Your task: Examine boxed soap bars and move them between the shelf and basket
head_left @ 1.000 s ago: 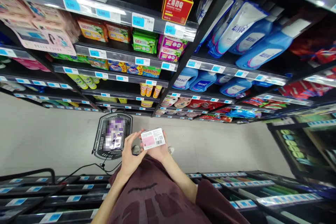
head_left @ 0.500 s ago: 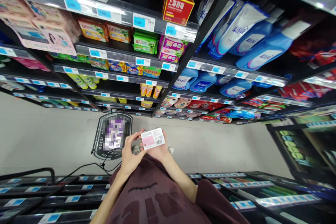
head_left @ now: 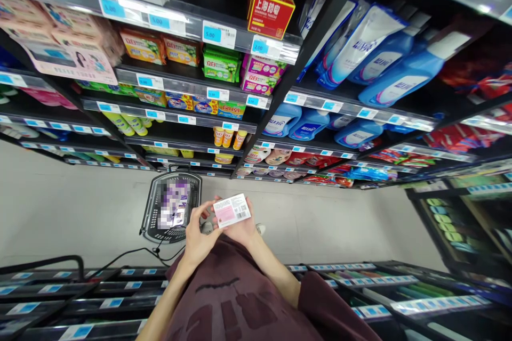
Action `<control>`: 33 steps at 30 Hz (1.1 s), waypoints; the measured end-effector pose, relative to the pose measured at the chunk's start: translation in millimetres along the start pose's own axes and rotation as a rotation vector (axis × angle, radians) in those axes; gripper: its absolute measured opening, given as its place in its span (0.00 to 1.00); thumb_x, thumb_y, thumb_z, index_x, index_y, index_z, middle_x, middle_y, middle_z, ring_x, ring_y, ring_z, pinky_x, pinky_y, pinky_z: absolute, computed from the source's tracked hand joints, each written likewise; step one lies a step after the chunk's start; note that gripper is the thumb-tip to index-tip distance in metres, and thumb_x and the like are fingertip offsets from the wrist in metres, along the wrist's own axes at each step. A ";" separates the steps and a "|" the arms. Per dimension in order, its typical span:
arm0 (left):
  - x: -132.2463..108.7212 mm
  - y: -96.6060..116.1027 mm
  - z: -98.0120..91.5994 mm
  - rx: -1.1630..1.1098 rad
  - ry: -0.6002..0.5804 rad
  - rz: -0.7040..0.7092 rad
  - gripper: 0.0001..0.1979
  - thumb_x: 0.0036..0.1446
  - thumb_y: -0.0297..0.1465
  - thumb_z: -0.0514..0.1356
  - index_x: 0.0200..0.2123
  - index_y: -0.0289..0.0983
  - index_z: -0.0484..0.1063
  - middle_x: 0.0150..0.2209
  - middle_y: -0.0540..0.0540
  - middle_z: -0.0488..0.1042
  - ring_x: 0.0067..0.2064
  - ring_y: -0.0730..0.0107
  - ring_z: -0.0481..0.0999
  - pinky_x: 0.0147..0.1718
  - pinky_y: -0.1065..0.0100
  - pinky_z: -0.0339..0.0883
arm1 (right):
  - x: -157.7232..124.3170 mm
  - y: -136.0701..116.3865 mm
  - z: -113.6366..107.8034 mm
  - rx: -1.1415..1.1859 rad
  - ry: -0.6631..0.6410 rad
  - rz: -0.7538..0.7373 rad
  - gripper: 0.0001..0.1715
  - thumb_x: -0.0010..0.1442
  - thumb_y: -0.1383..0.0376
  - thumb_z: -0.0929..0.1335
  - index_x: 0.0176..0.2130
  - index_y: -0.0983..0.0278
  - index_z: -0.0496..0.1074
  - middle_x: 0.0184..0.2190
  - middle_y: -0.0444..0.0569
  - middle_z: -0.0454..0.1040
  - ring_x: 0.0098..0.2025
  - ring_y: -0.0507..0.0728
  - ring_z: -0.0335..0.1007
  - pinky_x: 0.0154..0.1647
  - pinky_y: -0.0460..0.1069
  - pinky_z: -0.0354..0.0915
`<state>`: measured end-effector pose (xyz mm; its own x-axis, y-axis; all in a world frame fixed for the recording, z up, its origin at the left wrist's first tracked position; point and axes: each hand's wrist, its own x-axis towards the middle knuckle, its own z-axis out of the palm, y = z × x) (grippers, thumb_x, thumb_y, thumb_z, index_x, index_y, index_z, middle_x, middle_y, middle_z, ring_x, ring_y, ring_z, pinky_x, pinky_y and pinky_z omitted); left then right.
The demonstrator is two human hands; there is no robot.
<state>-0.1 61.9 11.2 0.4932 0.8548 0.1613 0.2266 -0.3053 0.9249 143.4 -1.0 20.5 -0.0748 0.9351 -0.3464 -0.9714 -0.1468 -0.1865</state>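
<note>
A small white box with a pink panel (head_left: 231,211), lines of fine print and a barcode lies face up in my hands, in front of my dark maroon shirt. My right hand (head_left: 241,232) is under its right part, the fingers mostly hidden beneath it. At the box's left end, my left hand (head_left: 198,233) grips with the thumb near the lower left corner and the fingertips behind the upper left edge. On the floor to the left is a dark shopping basket (head_left: 147,221) with purple and white packages inside, partly blurred out.
Ahead stands a shelf unit (head_left: 276,56) with blue price tags. Red soap boxes (head_left: 271,13), green packs (head_left: 221,65) and blue detergent bottles (head_left: 404,77) are on it. A second shelf rack (head_left: 100,303) is close behind me. Grey floor (head_left: 320,218) runs between them.
The box has tilted slightly in my hands and shifted a little to the left. Both hands keep hold of it, and the basket stays in place.
</note>
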 end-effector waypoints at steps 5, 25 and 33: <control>-2.0 -7.6 2.3 -0.041 0.018 0.016 0.36 0.47 0.29 0.69 0.59 0.43 0.62 0.50 0.43 0.73 0.45 0.60 0.73 0.47 0.58 0.68 | -1.3 0.7 2.8 0.013 -0.010 0.007 0.45 0.56 0.38 0.60 0.58 0.66 0.65 0.50 0.59 0.77 0.37 0.62 0.74 0.43 0.55 0.65; -5.3 -6.1 1.3 -0.024 -0.002 0.027 0.33 0.50 0.31 0.68 0.59 0.40 0.62 0.56 0.39 0.70 0.58 0.54 0.71 0.57 0.51 0.66 | -0.4 4.1 -6.2 -0.043 -0.017 0.028 0.48 0.58 0.36 0.57 0.59 0.69 0.65 0.51 0.61 0.76 0.43 0.63 0.75 0.42 0.54 0.66; -2.8 0.2 1.7 -0.084 -0.010 -0.014 0.32 0.50 0.33 0.68 0.58 0.40 0.63 0.56 0.39 0.71 0.55 0.54 0.72 0.56 0.51 0.67 | 0.6 4.0 -1.5 -0.082 0.015 0.020 0.46 0.58 0.37 0.58 0.58 0.68 0.66 0.51 0.60 0.76 0.42 0.64 0.75 0.43 0.56 0.68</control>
<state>0.0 58.8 10.3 0.4986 0.8545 0.1454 0.1621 -0.2567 0.9528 139.8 -1.5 18.1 -0.0900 0.9269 -0.3644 -0.9480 -0.1919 -0.2540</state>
